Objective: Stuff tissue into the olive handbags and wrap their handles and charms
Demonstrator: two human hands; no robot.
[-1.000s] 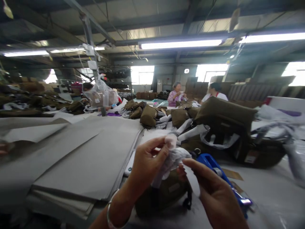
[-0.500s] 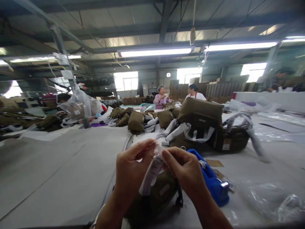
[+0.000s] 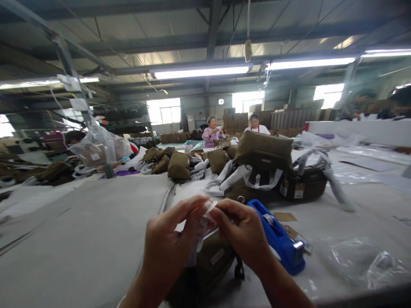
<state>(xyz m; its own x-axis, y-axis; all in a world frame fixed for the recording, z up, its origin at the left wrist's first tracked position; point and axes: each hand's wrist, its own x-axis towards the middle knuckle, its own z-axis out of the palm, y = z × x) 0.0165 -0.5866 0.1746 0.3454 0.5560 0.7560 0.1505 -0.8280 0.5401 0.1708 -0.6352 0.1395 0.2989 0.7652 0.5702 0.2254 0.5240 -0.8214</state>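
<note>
Both hands meet over an olive-brown bag (image 3: 210, 269) on the table in front of me. My left hand (image 3: 170, 239) is closed on the bag's strap end, which is covered in thin white wrapping (image 3: 210, 207). The fingertips of my right hand (image 3: 244, 224) pinch the same wrapping from the other side. A pale label and a dark buckle show on the bag; my wrists and fingers hide part of it. Just right of my right hand lies a blue tape dispenser (image 3: 282, 241).
A crumpled clear plastic bag (image 3: 359, 261) lies at the right, and brown card tags (image 3: 285, 217) are near the dispenser. More olive bags (image 3: 266, 149) with wrapped straps are heaped ahead. Grey sheets (image 3: 96, 231) cover the left tabletop. Two people (image 3: 212, 132) are across the room.
The view has shifted slightly, so the scene sits a little further left. My fingers have closed in tighter around the strap's white wrapping, and less of the strap shows.
</note>
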